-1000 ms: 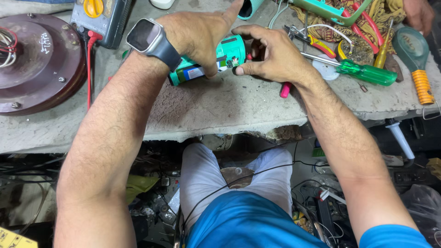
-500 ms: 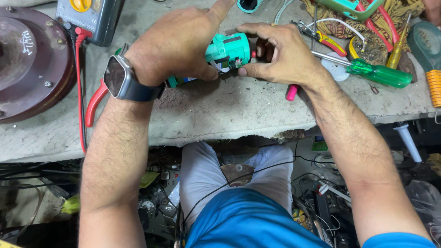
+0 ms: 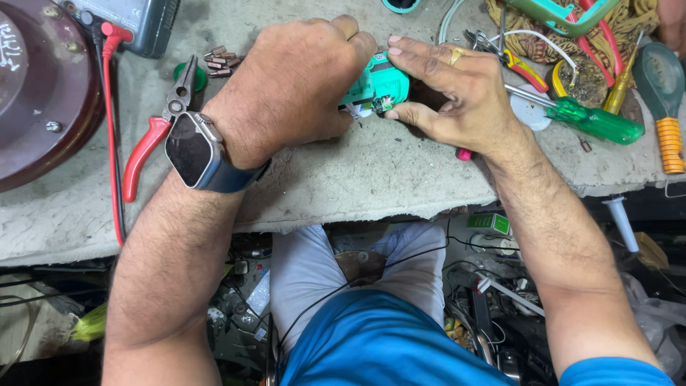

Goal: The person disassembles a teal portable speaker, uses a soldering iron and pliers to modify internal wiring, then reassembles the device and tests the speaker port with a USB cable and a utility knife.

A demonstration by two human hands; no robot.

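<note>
Small teal device (image 3: 377, 87) held between both hands above the desk (image 3: 371, 179).
It is gripped by the closed left hand (image 3: 289, 89) and pinched by the right hand (image 3: 450, 89); its casing appears open, so reassembly is judged unfinished.

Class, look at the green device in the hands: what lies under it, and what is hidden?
Grey bench lies under the green device. The left hand covers its left end, the right hand its right, so nothing beneath there shows.

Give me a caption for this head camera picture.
Left hand and right hand grip a small teal device on a worn workbench.
</note>
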